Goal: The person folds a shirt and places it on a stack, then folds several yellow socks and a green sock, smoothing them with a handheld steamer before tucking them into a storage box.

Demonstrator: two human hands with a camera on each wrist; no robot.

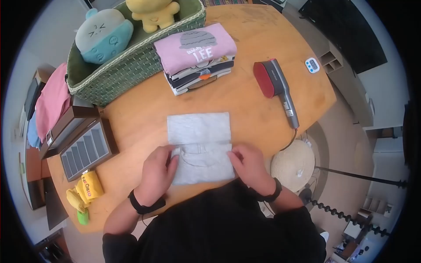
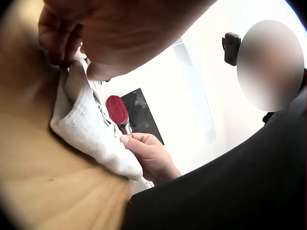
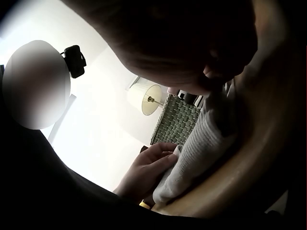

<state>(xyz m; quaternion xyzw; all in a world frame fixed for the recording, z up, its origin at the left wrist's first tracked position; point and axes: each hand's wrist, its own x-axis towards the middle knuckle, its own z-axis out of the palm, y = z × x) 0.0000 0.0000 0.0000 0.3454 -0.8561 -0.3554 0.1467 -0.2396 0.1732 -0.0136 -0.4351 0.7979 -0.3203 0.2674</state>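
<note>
A light grey shirt (image 1: 201,164) lies folded into a rectangle on the wooden table, its curved neckline showing on the half nearer the body. My left hand (image 1: 157,172) pinches the left edge of that near half between thumb and fingers. On the opposite edge, my right hand (image 1: 252,165) pinches the cloth at about the same height. The left wrist view shows the thick folded layers of the shirt (image 2: 91,127) with the right hand (image 2: 151,155) at the far end. In the right wrist view the left hand (image 3: 148,172) grips the cloth's edge.
Behind the shirt stands a stack of folded T-shirts (image 1: 197,50), a pink one on top, beside a green woven basket (image 1: 123,79) with plush toys. A corded garment steamer (image 1: 276,87) lies right, a small timer (image 1: 312,65) beyond. Left are a compartment box (image 1: 87,149) and yellow pouch (image 1: 90,186).
</note>
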